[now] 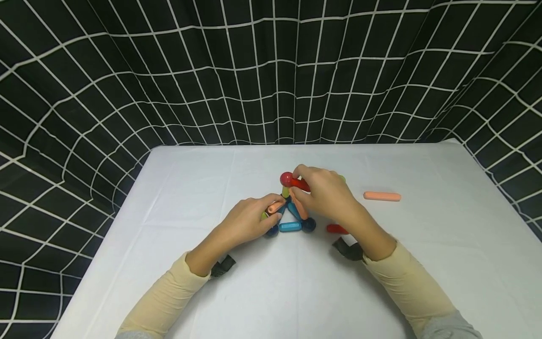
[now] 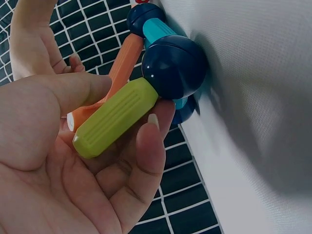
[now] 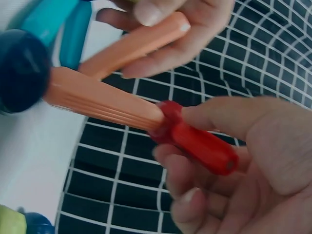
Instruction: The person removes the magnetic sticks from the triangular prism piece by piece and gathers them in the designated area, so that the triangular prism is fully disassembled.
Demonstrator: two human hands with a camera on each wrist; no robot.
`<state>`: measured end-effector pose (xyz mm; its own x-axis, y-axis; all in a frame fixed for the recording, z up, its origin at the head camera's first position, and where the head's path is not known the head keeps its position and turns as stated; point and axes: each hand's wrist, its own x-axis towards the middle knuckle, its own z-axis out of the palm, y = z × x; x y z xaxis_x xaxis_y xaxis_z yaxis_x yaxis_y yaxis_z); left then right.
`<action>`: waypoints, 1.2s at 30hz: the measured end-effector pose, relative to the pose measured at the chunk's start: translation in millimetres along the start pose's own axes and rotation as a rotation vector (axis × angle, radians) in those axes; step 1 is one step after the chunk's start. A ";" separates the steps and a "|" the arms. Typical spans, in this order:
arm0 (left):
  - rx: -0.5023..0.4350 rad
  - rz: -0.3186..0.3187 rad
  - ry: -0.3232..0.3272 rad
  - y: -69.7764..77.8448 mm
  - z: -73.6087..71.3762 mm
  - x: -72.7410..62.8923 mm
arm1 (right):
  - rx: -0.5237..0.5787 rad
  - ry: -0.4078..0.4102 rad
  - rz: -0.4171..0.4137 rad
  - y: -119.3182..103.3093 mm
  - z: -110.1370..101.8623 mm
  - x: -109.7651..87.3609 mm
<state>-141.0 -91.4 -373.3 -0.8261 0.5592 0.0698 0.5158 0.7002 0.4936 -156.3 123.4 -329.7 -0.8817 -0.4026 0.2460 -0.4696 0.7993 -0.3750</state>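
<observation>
Short of the far edge of the white-covered table (image 1: 262, 292), the left hand (image 1: 245, 219) grips a ridged yellow-green plastic rod (image 2: 117, 117) on a blue ball-and-rod frame (image 1: 290, 227); the right hand (image 1: 328, 190) pinches a glossy red rod (image 3: 207, 150). Farther right, a loose orange rod (image 1: 382, 196) lies apart.

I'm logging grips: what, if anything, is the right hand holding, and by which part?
The right hand holds the red stick near its end at the red ball.

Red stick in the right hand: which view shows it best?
The right wrist view: the red stick shows close up, free end included. The head view has it small, partly hidden by the right hand; the left wrist view, an unclear red sliver.
</observation>
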 end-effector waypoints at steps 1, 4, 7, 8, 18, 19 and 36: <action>0.000 0.000 0.001 0.2 -0.3 -0.1 | -0.005 0.015 0.001 0.0 2.0 0.8; 0.002 0.000 0.001 0.6 -1.0 -0.2 | -0.010 0.065 -0.012 0.8 6.9 2.6; 0.009 -0.001 -0.004 0.5 -1.5 0.1 | -0.013 0.115 -0.039 1.8 9.8 3.7; 0.012 -0.001 -0.006 0.3 -1.5 0.2 | -0.017 0.127 -0.043 2.1 10.4 4.1; 0.022 0.009 0.002 -1.1 0.1 0.7 | 0.012 0.143 -0.055 6.1 10.8 5.2; 0.024 0.007 0.004 -1.1 0.1 0.7 | 0.017 0.144 -0.054 6.7 10.0 4.9; -0.017 -0.022 0.001 -1.1 -3.9 -1.2 | 0.047 0.101 -0.013 15.3 -7.9 -0.9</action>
<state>-141.5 -94.5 -370.5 -0.8373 0.5436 0.0593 0.4937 0.7048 0.5094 -162.3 139.4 -328.6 -0.8673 -0.3640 0.3394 -0.4849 0.7716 -0.4116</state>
